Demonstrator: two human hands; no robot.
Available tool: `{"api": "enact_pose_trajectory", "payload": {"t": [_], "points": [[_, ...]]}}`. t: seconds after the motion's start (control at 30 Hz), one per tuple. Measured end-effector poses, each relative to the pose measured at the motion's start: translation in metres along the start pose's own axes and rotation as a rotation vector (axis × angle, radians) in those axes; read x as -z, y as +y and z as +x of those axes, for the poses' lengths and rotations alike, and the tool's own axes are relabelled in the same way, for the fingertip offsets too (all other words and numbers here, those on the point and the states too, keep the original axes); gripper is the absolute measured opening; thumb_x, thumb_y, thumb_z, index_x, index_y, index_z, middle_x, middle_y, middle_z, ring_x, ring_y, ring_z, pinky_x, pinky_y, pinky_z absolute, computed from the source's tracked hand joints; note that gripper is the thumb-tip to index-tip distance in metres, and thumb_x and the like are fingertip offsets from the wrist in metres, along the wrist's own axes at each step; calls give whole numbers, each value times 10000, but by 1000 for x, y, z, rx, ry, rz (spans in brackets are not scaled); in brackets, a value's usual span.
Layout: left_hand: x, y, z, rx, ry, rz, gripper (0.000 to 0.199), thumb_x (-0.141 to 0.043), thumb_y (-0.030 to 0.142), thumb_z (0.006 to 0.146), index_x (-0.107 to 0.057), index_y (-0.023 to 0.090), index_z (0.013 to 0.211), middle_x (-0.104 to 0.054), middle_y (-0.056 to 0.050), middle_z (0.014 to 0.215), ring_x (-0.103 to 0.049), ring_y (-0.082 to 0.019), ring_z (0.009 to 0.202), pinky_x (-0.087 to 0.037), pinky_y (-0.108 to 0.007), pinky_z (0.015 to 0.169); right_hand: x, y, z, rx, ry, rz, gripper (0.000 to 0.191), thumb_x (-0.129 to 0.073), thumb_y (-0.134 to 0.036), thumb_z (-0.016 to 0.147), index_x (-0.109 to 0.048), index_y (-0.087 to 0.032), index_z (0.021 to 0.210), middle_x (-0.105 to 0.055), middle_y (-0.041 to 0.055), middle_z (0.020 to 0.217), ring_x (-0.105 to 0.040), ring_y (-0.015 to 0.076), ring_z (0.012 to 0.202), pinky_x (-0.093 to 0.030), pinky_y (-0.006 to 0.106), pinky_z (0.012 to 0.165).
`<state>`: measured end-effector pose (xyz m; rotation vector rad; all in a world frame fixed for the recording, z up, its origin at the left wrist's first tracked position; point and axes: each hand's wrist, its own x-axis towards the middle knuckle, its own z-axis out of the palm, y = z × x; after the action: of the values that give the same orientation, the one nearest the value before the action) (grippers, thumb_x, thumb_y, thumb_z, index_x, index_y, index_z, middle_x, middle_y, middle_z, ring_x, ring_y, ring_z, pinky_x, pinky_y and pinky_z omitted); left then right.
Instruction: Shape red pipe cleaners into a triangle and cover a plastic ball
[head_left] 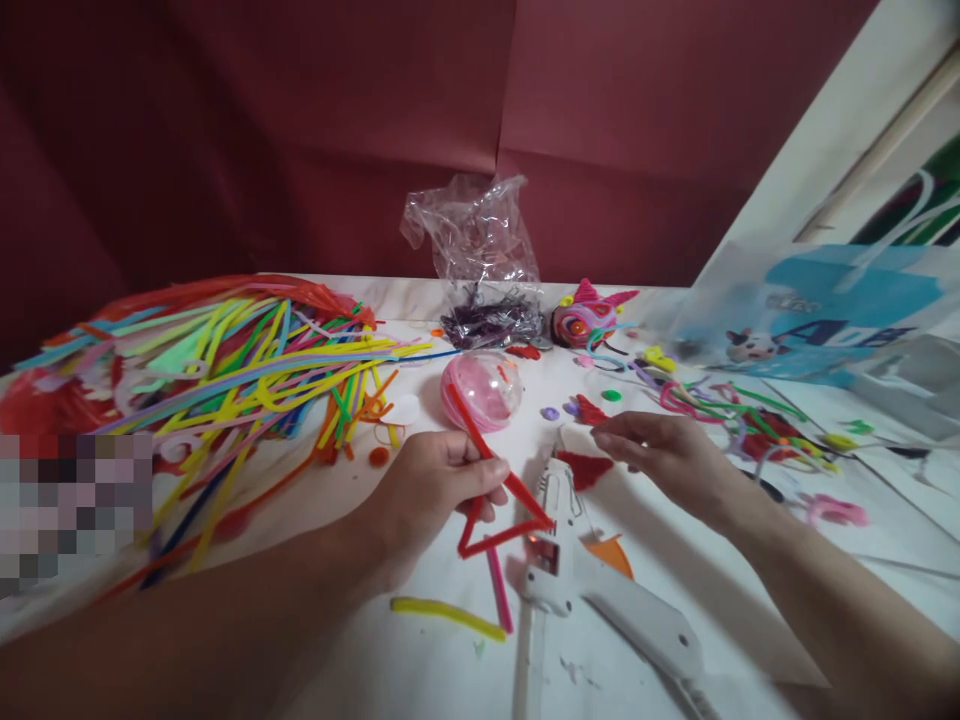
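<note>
My left hand (457,472) is closed, thumb and fingers pinching a red pipe cleaner (506,543) bent into a triangle with one long end sticking up. The triangle's right corner lies over a white glue gun (559,545) on the table. My right hand (660,452) hovers right of the glue gun, its fingers loosely stretched out with nothing visible in them. By its fingertips are a small red fuzzy piece (590,410) and a red fuzzy triangle (583,470). Beyond my left hand sits a clear plastic ball (482,390) with pink inside.
Many coloured pipe cleaners (247,370) are heaped at the left. A clear plastic bag (484,250) stands at the back beside a decorated pink ball (586,318). Pipe cleaner scraps (772,430) and a blue-and-white bag (825,310) are at the right. A yellow strip (448,618) lies in front.
</note>
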<state>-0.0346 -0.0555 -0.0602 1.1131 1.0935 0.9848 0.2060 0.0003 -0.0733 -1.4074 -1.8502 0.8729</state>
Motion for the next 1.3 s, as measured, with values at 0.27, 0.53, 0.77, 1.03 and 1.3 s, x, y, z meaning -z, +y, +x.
{"api": "enact_pose_trajectory", "payload": {"t": [0.27,0.53,0.77,1.03,1.3], "points": [[-16,1,7,-51,-30,-98,171,-588,241,718,-552,121,601,-536,18,521,-463,-63,469,-370,-197,502,-30,-38,-38,40,-470,579,478,-630,-519,830,-538,-74,681,-512,65,614,-432,107,521,-333,154,469],[-19,-4,11,-78,56,-88,178,-572,244,739,-546,124,609,-530,17,520,-467,-74,490,-375,-205,518,-46,-28,-38,-74,-392,817,367,-765,-376,747,-538,-87,753,-531,50,655,-459,96,523,-344,125,465],[-24,-11,12,-84,64,-158,171,-591,260,720,-571,134,605,-549,12,533,-493,-91,508,-404,-223,532,-49,-27,-41,-50,-250,913,305,-783,-306,737,-565,-92,722,-506,32,610,-429,84,505,-370,119,475],[-26,-12,8,-54,57,-219,147,-603,252,713,-617,119,653,-589,-11,575,-534,-106,544,-439,-240,558,-50,-27,-45,-101,-196,1050,252,-798,-239,732,-588,-116,795,-517,25,646,-465,95,547,-413,127,513],[-29,-16,8,-77,24,-202,121,-599,226,722,-628,112,692,-613,-22,613,-554,-113,586,-444,-250,610,-54,-26,-45,-129,-173,1072,278,-805,-263,725,-579,-111,779,-512,31,640,-449,98,543,-412,135,519]]}}
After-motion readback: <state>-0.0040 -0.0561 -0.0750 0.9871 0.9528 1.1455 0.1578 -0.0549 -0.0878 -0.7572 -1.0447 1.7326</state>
